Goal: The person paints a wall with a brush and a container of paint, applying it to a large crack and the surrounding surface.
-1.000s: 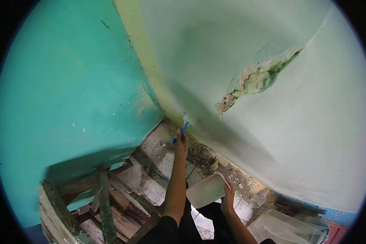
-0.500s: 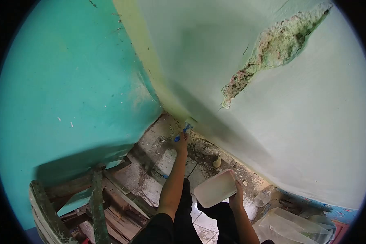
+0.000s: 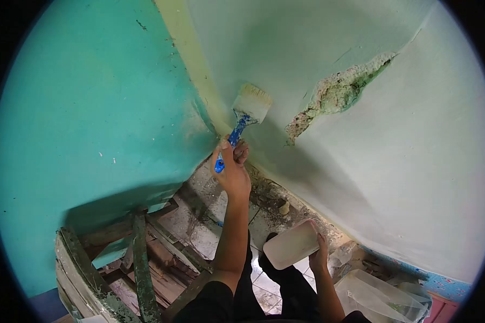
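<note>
My left hand (image 3: 235,164) is closed around the blue handle of a wide paintbrush (image 3: 251,104). Its pale bristles point up, in front of the light green wall (image 3: 285,43) near the corner; whether they touch it I cannot tell. Lower right, my right hand (image 3: 319,255) grips the edge of a whitish rectangular tub (image 3: 291,246), held tilted above the floor. The tub's contents look pale and cannot be made out clearly. A rough patch of broken plaster (image 3: 337,91) runs diagonally across the wall to the right of the brush.
A turquoise wall (image 3: 91,107) rises on the left. Old wooden framing (image 3: 143,264) stands at the lower left. Debris lies on the tiled floor (image 3: 199,207) along the wall base. A clear plastic container (image 3: 380,296) is at the lower right.
My left hand and the brush have risen from near the floor corner up along the wall. The tub has shifted slightly, and the camera view has moved up.
</note>
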{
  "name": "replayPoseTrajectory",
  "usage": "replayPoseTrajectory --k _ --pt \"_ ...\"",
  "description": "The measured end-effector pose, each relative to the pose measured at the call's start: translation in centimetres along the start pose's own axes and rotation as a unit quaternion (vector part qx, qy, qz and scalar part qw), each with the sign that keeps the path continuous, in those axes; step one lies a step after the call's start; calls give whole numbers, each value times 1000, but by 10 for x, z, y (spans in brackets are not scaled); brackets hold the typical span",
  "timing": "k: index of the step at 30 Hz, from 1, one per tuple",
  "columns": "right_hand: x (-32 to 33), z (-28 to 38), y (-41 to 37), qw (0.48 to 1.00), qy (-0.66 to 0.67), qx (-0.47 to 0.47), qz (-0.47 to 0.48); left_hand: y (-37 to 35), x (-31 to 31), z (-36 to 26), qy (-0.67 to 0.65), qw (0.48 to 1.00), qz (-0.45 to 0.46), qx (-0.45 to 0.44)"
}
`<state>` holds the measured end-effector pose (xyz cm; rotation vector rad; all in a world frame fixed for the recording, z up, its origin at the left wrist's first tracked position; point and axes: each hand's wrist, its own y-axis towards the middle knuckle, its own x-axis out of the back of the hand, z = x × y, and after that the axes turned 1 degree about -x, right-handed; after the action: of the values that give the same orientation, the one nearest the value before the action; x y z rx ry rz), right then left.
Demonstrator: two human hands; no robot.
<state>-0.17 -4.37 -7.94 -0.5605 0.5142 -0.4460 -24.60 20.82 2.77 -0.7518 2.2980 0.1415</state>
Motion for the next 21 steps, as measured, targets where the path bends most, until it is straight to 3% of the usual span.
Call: replayPoseTrajectory --k 3,6,9,14,18,21 --pt "5 3 3 1000 2 -6 -16 12 67 80 -25 997 68 42" --pt "17 -5 13 1000 8 6 9 -6 123 145 57 989 -39 130" --pt "18 -6 19 999 -17 14 23 -21 180 218 -9 971 -104 217" --pt "33 -18 20 1000 -17 18 7 -7 275 301 127 956 -89 249" --pt "36 -17 6 999 -37 32 -2 0 229 279 132 957 -161 202" --pt "21 1 -14 998 -53 14 -16 4 166 219 201 972 -64 108"
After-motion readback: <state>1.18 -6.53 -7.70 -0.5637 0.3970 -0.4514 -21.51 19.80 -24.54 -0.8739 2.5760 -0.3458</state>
